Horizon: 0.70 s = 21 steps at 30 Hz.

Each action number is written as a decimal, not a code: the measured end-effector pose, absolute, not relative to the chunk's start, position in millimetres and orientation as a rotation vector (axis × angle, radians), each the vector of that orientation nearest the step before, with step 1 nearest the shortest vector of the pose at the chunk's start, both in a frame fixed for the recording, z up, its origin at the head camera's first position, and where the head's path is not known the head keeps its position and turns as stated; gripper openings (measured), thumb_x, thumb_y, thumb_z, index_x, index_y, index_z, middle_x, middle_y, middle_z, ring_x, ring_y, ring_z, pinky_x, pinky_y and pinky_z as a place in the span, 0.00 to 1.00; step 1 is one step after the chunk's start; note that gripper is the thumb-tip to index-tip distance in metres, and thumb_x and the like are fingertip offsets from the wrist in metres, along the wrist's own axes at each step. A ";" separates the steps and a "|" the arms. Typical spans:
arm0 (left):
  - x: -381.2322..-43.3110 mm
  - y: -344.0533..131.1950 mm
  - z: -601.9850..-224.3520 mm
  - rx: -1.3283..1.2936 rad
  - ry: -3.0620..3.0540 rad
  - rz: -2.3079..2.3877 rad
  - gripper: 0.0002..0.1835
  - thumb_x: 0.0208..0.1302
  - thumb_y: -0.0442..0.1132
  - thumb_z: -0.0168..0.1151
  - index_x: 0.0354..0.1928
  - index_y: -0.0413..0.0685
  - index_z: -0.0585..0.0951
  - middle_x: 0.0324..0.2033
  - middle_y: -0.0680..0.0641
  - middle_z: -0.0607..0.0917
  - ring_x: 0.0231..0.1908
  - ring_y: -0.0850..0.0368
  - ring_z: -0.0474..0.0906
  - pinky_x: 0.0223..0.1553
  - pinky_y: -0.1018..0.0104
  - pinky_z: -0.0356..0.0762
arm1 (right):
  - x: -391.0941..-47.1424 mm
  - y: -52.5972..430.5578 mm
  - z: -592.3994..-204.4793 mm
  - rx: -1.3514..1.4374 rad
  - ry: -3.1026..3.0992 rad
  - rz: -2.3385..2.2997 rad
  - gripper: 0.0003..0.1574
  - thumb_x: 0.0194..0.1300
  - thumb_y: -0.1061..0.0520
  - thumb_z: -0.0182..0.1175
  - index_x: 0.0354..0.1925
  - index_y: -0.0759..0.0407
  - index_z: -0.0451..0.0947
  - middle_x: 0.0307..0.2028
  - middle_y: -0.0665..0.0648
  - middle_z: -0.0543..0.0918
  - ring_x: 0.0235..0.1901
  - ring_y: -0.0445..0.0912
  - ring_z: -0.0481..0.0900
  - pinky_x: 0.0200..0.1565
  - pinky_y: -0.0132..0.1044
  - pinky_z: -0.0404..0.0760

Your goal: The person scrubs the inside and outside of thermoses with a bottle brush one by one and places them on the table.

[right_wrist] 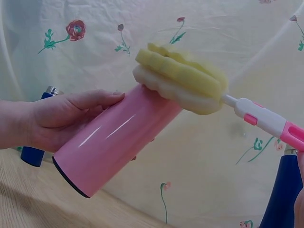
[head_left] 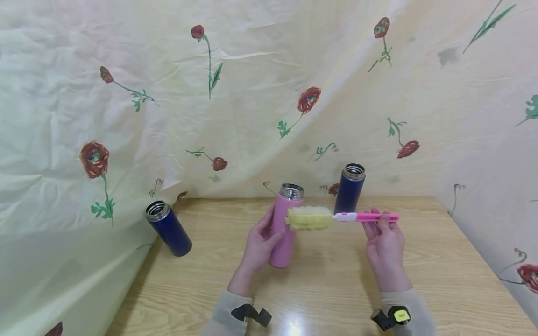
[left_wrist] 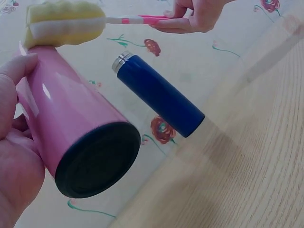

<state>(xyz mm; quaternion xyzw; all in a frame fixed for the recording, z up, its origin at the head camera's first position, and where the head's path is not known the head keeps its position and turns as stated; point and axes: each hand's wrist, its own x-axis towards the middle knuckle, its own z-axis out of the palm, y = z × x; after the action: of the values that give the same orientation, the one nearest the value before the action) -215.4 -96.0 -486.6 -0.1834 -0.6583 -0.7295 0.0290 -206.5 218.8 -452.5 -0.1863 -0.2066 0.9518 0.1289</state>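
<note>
Pink bottle (head_left: 287,241) leans mouth-up, left hand (head_left: 258,245) gripping it, right hand (head_left: 384,242) pinching a left-pointing brush (head_left: 344,217).

High up, the head camera looks forward and down to the far edge of the worktop (head_left: 210,289). Close in, the left wrist view catches the base of the pink bottle (left_wrist: 80,114), the right its side, both sharing the sponge brush (left_wrist: 71,23)!

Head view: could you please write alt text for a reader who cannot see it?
A person's left grip holds an open pink bottle, and the right grip a brush, its yellow sponge in front of the bottle. On a wooden table stand a left blue bottle and a rear blue bottle, both open, before a flowered cloth.
</note>
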 end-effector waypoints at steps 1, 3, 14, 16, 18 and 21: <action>-215.1 -95.8 -486.8 -0.579 -2.020 -2.255 0.40 0.74 0.33 0.68 0.83 0.43 0.62 0.81 0.43 0.64 0.77 0.42 0.64 0.74 0.54 0.69 | -206.8 218.9 -452.4 -0.550 -0.591 2.772 0.10 0.79 0.56 0.57 0.53 0.57 0.68 0.46 0.58 0.85 0.45 0.49 0.92 0.55 0.40 0.86; -214.4 -95.7 -487.0 -0.594 -2.003 -2.270 0.40 0.74 0.33 0.68 0.83 0.44 0.62 0.81 0.43 0.65 0.75 0.42 0.68 0.72 0.56 0.71 | -207.2 218.9 -452.5 -0.558 -0.579 2.777 0.09 0.80 0.57 0.56 0.52 0.57 0.69 0.46 0.58 0.85 0.45 0.49 0.91 0.54 0.40 0.87; -213.6 -91.0 -487.1 -0.652 -1.971 -2.322 0.42 0.74 0.35 0.69 0.83 0.44 0.61 0.79 0.41 0.68 0.75 0.45 0.67 0.73 0.56 0.71 | -209.1 217.2 -455.2 -0.510 -0.586 2.771 0.09 0.79 0.57 0.57 0.52 0.59 0.69 0.46 0.60 0.84 0.43 0.50 0.91 0.53 0.41 0.87; -213.5 -88.9 -487.6 -0.645 -1.940 -2.353 0.42 0.72 0.33 0.70 0.83 0.43 0.61 0.78 0.40 0.68 0.75 0.46 0.67 0.72 0.56 0.71 | -208.7 217.1 -455.2 -0.511 -0.593 2.765 0.08 0.79 0.57 0.57 0.51 0.59 0.70 0.46 0.60 0.84 0.44 0.50 0.91 0.53 0.41 0.87; -213.5 -87.2 -488.4 -0.633 -1.914 -2.366 0.44 0.69 0.29 0.71 0.83 0.43 0.62 0.76 0.39 0.72 0.73 0.48 0.69 0.71 0.56 0.73 | -208.6 216.8 -455.0 -0.520 -0.590 2.760 0.08 0.79 0.57 0.57 0.50 0.59 0.70 0.46 0.59 0.85 0.43 0.50 0.92 0.52 0.41 0.88; -212.9 -85.0 -489.1 -0.617 -1.894 -2.357 0.47 0.63 0.25 0.72 0.83 0.43 0.62 0.70 0.37 0.75 0.68 0.48 0.72 0.70 0.55 0.76 | -209.2 215.8 -454.5 -0.539 -0.593 2.752 0.08 0.79 0.57 0.57 0.50 0.59 0.70 0.44 0.59 0.86 0.43 0.49 0.92 0.52 0.41 0.88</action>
<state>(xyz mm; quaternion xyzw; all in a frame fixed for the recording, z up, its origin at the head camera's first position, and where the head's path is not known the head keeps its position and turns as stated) -212.9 -85.0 -489.1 -0.1998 -0.6135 -0.7635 0.0280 -209.2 215.8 -454.5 -0.1863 -0.2051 0.9510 0.1374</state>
